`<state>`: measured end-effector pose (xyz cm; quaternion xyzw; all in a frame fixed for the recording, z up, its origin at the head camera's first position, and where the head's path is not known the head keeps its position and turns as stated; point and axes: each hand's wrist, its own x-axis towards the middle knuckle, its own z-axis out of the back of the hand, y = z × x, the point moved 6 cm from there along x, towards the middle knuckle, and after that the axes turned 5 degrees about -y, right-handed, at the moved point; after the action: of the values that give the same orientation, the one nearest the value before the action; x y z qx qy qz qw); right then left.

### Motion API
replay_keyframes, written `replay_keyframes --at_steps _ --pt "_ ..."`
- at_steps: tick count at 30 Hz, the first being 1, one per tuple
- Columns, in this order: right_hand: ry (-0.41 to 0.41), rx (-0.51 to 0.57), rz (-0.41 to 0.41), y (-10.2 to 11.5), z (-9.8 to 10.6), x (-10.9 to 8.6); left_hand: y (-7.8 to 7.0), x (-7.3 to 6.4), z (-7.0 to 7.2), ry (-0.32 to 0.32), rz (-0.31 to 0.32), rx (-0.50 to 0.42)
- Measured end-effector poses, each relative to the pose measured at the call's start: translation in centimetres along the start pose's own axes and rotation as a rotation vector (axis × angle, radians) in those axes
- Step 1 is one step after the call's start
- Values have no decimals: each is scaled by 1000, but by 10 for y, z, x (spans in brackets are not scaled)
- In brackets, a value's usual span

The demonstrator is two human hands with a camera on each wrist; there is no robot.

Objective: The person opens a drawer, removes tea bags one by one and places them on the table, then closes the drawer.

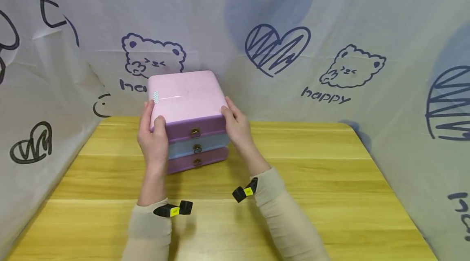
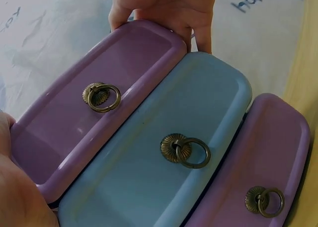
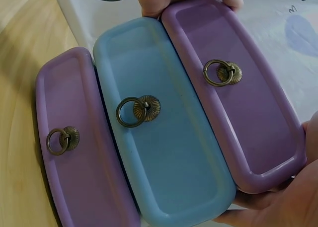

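Three-tier drawer box, glossy, pale pink top (image 1: 189, 94): one, rear of the yellow wood-grain worktop (image 1: 312, 187), left of centre. Left hand (image 1: 154, 140), right hand (image 1: 238, 130): fingers curled round opposite sides of the upper tier. Handling: probably stiff, fairly light, slippery; best gripped low on both sides, kept level. Drawers: upper purple drawer (image 2: 64, 117), middle light-blue drawer (image 2: 134, 152), lower purple drawer (image 2: 268, 137), bronze-coloured ring pulls (image 2: 185, 151); all closed, contents hidden.

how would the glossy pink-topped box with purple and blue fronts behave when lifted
The glossy pink-topped box probably stays stiff, as its moulded fronts show no sagging. Its smooth, shiny surface may be slightly slippery. The bronze-coloured metal ring pulls look hinged, so they would likely swing if it tilts.
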<state>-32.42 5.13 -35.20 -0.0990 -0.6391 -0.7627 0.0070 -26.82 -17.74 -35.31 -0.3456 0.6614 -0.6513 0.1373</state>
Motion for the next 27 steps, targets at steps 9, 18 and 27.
replay_keyframes --at_steps 9,18,27 --pt "-59 -37 -18 -9 43 -6 7 -13 -36 94 -28 -12" --pt "-121 -21 -33 -16 79 -6 8 -20 -77 208 -72 -26" --pt "-153 -31 -45 -18 91 1 12 -17 -96 247 -51 -16"
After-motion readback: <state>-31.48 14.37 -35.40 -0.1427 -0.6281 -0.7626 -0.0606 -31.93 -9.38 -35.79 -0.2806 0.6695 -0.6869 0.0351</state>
